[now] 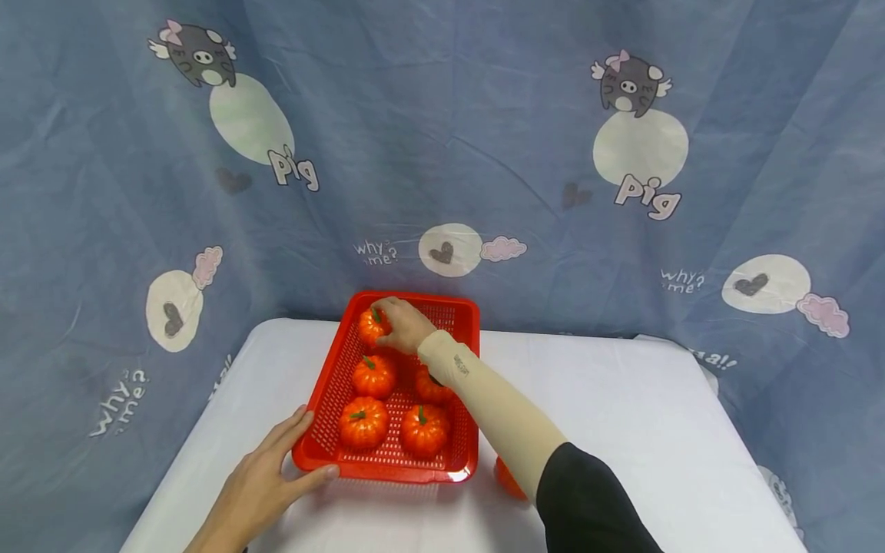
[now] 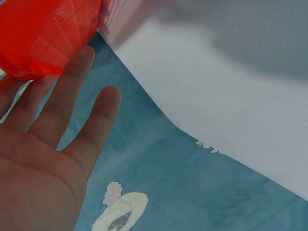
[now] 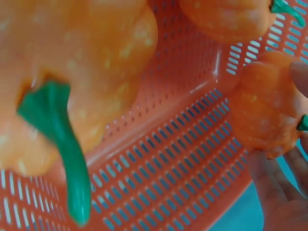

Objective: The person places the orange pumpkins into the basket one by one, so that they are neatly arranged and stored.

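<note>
A red plastic basket (image 1: 387, 470) with slotted walls holds several small orange toy pumpkins. My right hand (image 1: 408, 326) reaches into its back left corner and grips a pumpkin (image 1: 371, 329) there. In the right wrist view, fingers and thumb lie on opposite sides of that pumpkin (image 3: 262, 106), close to the basket wall. My left hand (image 1: 257, 475) spans the front left corner of the basket, thumb at the front rim and fingers along the left side. Those fingers look straight against the outer wall in the left wrist view. My right forearm partly covers one pumpkin (image 1: 430, 388).
On the white table (image 1: 594, 399), another orange pumpkin (image 1: 508, 481) lies right of the basket's front corner, partly hidden by my right arm. A blue curtain (image 1: 525, 92) with pig prints hangs behind the table, close to the basket's back rim.
</note>
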A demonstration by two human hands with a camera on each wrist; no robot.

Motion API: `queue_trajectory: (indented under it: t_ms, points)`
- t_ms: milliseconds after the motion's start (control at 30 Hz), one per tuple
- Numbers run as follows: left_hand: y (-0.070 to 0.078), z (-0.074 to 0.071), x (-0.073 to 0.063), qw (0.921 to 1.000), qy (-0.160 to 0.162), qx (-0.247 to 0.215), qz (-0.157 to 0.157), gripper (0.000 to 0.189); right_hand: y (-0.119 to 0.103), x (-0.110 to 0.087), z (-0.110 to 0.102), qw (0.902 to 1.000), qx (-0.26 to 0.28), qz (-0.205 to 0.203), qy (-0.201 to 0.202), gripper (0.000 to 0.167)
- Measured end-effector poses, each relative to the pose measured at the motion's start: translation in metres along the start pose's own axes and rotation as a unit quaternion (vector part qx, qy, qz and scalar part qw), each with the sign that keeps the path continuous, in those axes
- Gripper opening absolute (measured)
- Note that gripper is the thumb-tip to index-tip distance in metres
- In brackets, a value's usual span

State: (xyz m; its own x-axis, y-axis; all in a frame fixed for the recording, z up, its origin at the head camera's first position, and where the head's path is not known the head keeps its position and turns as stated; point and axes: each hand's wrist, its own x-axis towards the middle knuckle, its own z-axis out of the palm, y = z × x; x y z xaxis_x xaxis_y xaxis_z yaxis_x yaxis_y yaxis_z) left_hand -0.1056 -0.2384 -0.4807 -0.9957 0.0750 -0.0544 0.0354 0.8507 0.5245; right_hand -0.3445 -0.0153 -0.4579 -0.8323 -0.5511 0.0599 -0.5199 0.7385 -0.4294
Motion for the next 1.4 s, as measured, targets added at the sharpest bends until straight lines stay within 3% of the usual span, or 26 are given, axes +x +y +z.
queue_trajectory:
  t_ms: [267, 633, 1067, 1400]
  points:
    - [0.001, -0.001, 0.0, 1.0, -0.002, -0.002, -0.001, 0.115, -0.005, 0.005, 0.009, 0.999, -0.023, 0.03, -0.022, 0.069]
    - [0.0, -0.001, 0.0, 0.9996, -0.017, -0.002, -0.021, 0.119, -0.006, 0.008, 0.018, 0.9976, -0.058, 0.016, -0.033, 0.064]
    - [0.002, -0.001, 0.002, 0.9986, -0.032, -0.003, -0.043, 0.121, -0.005, 0.014, 0.027, 0.9948, -0.073, 0.039, -0.06, 0.066]
    - [0.003, -0.001, 0.001, 0.9992, -0.025, -0.002, -0.03, 0.119, 0.0, 0.013, 0.029, 0.9921, -0.092, 0.03, -0.08, 0.053]
